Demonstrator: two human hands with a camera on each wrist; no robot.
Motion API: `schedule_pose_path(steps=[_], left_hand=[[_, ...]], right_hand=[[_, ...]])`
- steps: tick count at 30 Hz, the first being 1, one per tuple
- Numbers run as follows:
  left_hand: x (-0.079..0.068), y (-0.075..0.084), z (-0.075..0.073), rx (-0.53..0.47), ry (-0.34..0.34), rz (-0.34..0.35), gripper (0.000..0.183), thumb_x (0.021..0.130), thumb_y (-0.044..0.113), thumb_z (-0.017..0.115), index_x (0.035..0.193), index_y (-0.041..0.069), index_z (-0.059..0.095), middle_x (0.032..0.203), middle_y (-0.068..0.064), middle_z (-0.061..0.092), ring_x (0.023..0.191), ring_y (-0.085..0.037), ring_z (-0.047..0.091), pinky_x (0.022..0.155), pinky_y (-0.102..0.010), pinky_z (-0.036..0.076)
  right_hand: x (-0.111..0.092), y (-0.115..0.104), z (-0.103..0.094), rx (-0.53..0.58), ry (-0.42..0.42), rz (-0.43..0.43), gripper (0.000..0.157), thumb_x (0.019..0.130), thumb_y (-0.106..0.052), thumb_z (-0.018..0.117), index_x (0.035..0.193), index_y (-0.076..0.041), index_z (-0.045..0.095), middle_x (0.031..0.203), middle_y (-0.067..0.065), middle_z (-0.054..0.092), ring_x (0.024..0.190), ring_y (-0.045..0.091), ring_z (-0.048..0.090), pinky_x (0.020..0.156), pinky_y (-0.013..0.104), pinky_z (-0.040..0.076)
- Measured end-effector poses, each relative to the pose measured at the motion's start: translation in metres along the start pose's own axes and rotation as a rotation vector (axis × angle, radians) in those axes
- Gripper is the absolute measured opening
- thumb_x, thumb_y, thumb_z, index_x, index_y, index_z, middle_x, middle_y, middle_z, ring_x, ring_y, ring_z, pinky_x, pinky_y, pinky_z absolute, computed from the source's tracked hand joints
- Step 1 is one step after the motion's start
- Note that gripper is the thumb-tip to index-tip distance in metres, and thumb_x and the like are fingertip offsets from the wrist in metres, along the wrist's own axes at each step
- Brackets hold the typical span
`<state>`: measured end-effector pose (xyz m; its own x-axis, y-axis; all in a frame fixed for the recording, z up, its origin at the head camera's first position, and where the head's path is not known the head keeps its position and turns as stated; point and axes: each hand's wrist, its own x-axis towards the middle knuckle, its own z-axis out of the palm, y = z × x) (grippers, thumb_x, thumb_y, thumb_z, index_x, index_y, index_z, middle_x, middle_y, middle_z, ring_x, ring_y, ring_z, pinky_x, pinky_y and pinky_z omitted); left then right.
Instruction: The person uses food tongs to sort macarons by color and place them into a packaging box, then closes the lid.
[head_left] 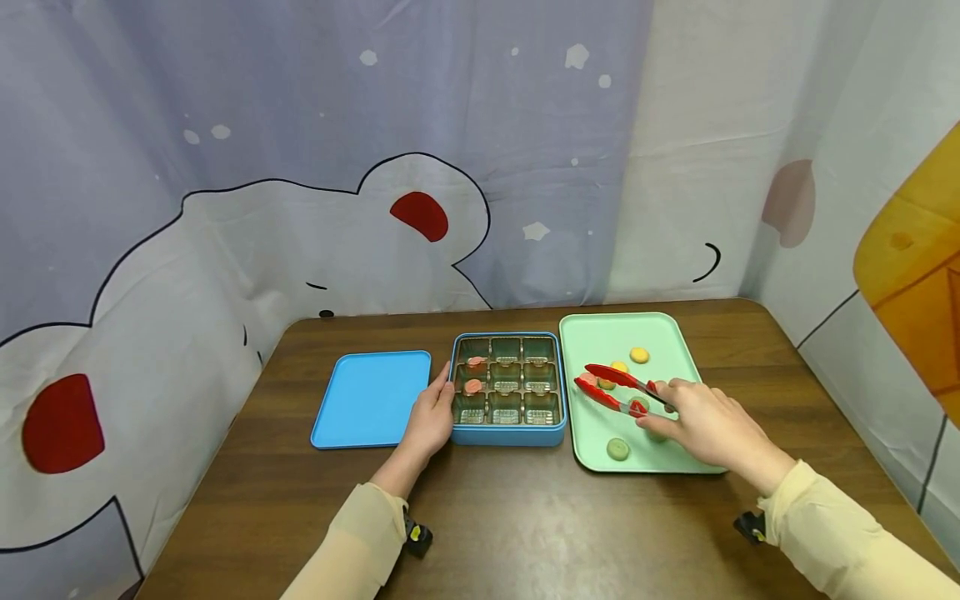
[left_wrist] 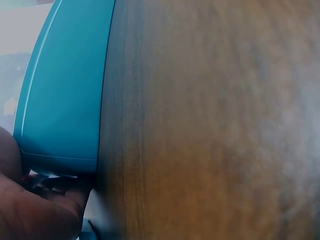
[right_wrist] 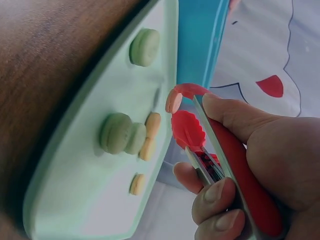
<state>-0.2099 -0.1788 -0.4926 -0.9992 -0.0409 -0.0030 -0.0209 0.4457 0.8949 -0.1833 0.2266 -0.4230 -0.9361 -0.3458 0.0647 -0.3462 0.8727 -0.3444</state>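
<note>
My right hand [head_left: 708, 421] grips red-and-metal tongs [right_wrist: 232, 170] over the left part of a pale green tray [head_left: 600, 454]. A pink macaron [right_wrist: 173, 101] is at the tips of the tongs, which stand apart around it in the head view. My left hand [head_left: 431, 417] rests against the left side of a blue box [head_left: 510, 435], its fingers along the wall. Inside the box is a clear divided insert [head_left: 506, 396]. Two pink macarons [head_left: 473, 386] lie in its left column, in the back and middle compartments.
Green macarons [head_left: 618, 449] and yellow ones [head_left: 639, 355] lie spread on the tray. Left of the box, a flat blue lid [head_left: 371, 400] lies on the wooden table [head_left: 495, 517]. A printed curtain [head_left: 555, 167] hangs behind the table.
</note>
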Motion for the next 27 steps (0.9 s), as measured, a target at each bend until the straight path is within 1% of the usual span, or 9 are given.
schedule_pose_path(steps=[3,7,10,12,15,19,23,25,27], left_hand=[[0.0,0.0,0.0,-0.017,0.003,-0.007,0.052,0.117,0.022,0.037,0.168,0.013,0.03,0.162,-0.018,0.044,0.152,-0.039,0.035,0.121,-0.059,0.03],[0.0,0.001,0.0,-0.032,0.0,-0.004,0.053,0.117,0.022,0.037,0.168,0.013,0.029,0.165,-0.014,0.041,0.153,-0.038,0.032,0.121,-0.058,0.029],[0.001,0.0,0.0,-0.033,0.001,0.0,0.053,0.117,0.022,0.037,0.168,0.011,0.029,0.165,-0.014,0.04,0.153,-0.038,0.032,0.121,-0.058,0.03],[0.002,0.0,0.0,-0.034,0.002,0.002,0.052,0.117,0.022,0.037,0.168,0.011,0.03,0.166,-0.014,0.04,0.153,-0.038,0.032,0.121,-0.058,0.03],[0.002,0.0,0.0,-0.037,0.002,0.001,0.052,0.117,0.022,0.038,0.168,0.01,0.03,0.165,-0.014,0.04,0.153,-0.038,0.032,0.121,-0.058,0.031],[0.001,0.0,-0.001,-0.038,0.0,0.005,0.052,0.117,0.021,0.039,0.167,0.009,0.031,0.165,-0.016,0.04,0.152,-0.039,0.033,0.121,-0.058,0.031],[0.001,0.0,-0.001,-0.037,0.003,0.009,0.052,0.117,0.02,0.04,0.167,0.011,0.031,0.164,-0.016,0.041,0.152,-0.039,0.033,0.121,-0.058,0.031],[0.001,0.0,-0.001,-0.035,0.004,0.008,0.052,0.117,0.021,0.04,0.167,0.012,0.032,0.164,-0.016,0.041,0.153,-0.038,0.033,0.121,-0.057,0.031],[0.001,-0.001,-0.001,-0.032,0.005,0.007,0.052,0.117,0.021,0.04,0.167,0.012,0.032,0.163,-0.017,0.042,0.153,-0.038,0.033,0.121,-0.057,0.031]], right_hand=[[-0.001,-0.001,-0.006,0.007,0.01,-0.002,0.05,0.094,-0.045,0.081,0.122,-0.003,0.076,0.092,-0.004,0.067,0.07,0.018,0.057,0.055,0.037,0.044],[-0.002,-0.003,-0.015,0.007,0.043,-0.016,0.032,0.094,-0.044,0.081,0.102,-0.014,0.073,0.081,-0.006,0.058,0.065,0.017,0.051,0.052,0.035,0.04],[-0.002,-0.006,-0.021,0.004,0.07,-0.036,0.032,0.095,-0.049,0.079,0.096,-0.018,0.07,0.079,-0.007,0.056,0.063,0.016,0.051,0.052,0.035,0.04],[-0.001,-0.01,-0.023,0.001,0.082,-0.054,0.033,0.095,-0.05,0.079,0.097,-0.018,0.07,0.079,-0.007,0.056,0.063,0.015,0.05,0.053,0.035,0.04],[0.0,-0.018,-0.027,-0.006,0.086,-0.081,0.042,0.095,-0.052,0.077,0.112,-0.013,0.076,0.082,-0.007,0.058,0.065,0.015,0.052,0.055,0.035,0.042],[0.004,-0.031,-0.027,0.0,0.086,-0.109,0.051,0.096,-0.05,0.077,0.126,-0.009,0.075,0.091,-0.004,0.064,0.072,0.015,0.055,0.06,0.037,0.045],[0.009,-0.046,-0.024,0.017,0.105,-0.163,0.04,0.096,-0.048,0.078,0.118,-0.014,0.076,0.096,-0.001,0.068,0.074,0.015,0.056,0.063,0.038,0.048],[0.011,-0.053,-0.022,0.023,0.114,-0.198,0.033,0.096,-0.045,0.08,0.111,-0.015,0.075,0.091,-0.002,0.066,0.071,0.015,0.053,0.063,0.037,0.047],[0.014,-0.061,-0.019,0.035,0.117,-0.225,0.029,0.095,-0.043,0.081,0.105,-0.017,0.073,0.085,-0.007,0.061,0.067,0.013,0.05,0.06,0.034,0.045]])
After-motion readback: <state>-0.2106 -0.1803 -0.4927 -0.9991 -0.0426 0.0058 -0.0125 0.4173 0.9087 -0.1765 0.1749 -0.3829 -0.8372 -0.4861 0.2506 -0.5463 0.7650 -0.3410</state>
